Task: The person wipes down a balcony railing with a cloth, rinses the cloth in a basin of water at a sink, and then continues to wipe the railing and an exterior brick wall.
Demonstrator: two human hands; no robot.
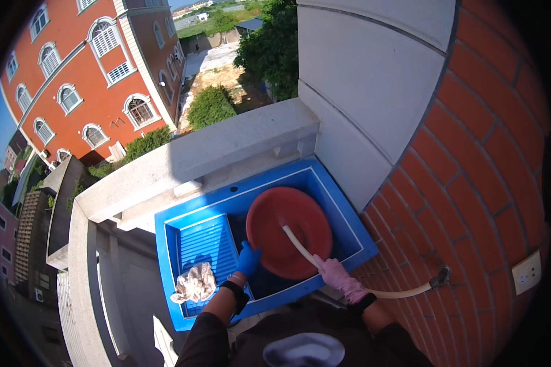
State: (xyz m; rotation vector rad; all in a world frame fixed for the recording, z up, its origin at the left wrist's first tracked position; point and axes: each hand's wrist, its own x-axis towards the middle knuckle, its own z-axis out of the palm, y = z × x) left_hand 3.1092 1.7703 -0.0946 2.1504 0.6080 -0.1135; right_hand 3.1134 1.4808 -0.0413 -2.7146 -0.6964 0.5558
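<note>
A red plastic basin sits in the deep side of a blue laundry sink. My left hand, in a blue glove, grips the basin's left rim, its thumb over the edge and the other fingers mostly hidden. In a pink glove, my right hand holds a pale hose near its end. The hose's mouth hangs over the basin, with a faint blur that looks like water. A crumpled, light-coloured wet cloth lies on the ribbed washboard at the sink's left.
The hose runs to a wall tap on the brick wall, below a power socket. Behind the sink stands a concrete balcony parapet, meeting a white wall panel. Beyond it rises a red building.
</note>
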